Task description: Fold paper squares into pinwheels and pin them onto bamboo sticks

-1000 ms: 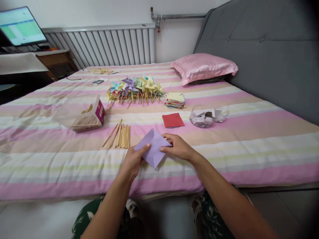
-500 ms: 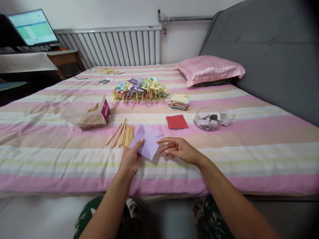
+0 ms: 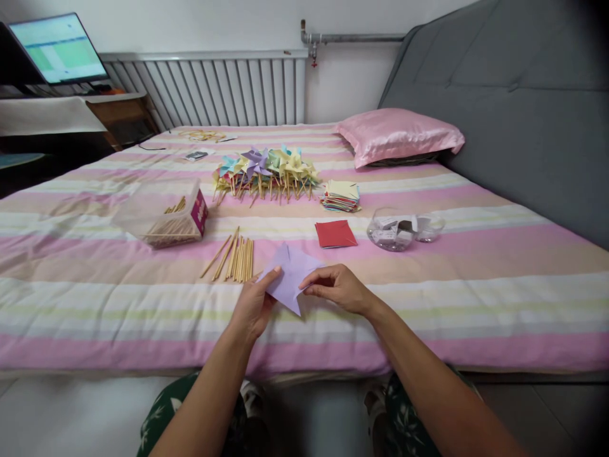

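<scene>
A purple paper square point(image 3: 291, 274) with slits cut in from its corners is held just above the front of the bed. My left hand point(image 3: 257, 298) grips its left side, thumb on top and the fingers hidden beneath. At the right side, my right hand point(image 3: 339, 287) pinches an edge of the paper between thumb and forefinger. Left of the paper lie several thin wooden sticks point(image 3: 240, 259). Beyond it, slightly right, sits a small stack of red paper squares point(image 3: 335, 233).
Behind are finished paper pinwheels point(image 3: 266, 168) and a taller stack of coloured squares point(image 3: 341, 195). A clear plastic box point(image 3: 166, 212) of sticks stands left; round clear containers point(image 3: 392, 230) with small packets stand right. A pink pillow point(image 3: 399, 136) lies by the grey headboard point(image 3: 514, 114).
My right hand has closed from loose, spread fingers into a pinch on the paper's right edge. The purple paper has turned a little and shifted slightly right and nearer.
</scene>
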`<action>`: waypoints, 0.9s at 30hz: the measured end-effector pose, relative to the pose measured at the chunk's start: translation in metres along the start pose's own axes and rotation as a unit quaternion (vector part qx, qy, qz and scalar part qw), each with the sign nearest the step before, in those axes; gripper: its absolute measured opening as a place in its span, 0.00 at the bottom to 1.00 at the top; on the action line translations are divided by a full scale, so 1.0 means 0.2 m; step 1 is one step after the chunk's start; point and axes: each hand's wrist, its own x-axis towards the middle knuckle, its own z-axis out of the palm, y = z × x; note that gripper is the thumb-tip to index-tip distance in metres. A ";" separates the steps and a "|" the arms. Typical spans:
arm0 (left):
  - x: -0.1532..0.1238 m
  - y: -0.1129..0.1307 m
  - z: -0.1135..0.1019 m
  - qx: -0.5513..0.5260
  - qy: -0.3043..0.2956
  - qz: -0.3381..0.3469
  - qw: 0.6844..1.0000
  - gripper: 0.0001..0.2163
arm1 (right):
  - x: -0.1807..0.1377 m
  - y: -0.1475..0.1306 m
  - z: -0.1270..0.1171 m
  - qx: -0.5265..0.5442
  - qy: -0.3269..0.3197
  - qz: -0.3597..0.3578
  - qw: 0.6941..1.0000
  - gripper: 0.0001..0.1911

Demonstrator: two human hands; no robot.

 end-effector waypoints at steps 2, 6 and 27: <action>0.00 0.02 -0.01 -0.009 0.001 -0.007 1.000 0.10 | 0.00 -0.01 -0.01 -0.008 0.002 -0.002 1.000 0.09; 0.00 0.05 -0.02 -0.013 0.007 -0.030 0.999 0.07 | -0.01 -0.03 -0.03 -0.022 0.007 -0.001 1.000 0.11; -0.02 -0.02 0.00 0.116 -0.116 -0.028 0.986 0.10 | 0.00 0.01 -0.02 -0.086 0.097 0.021 0.991 0.11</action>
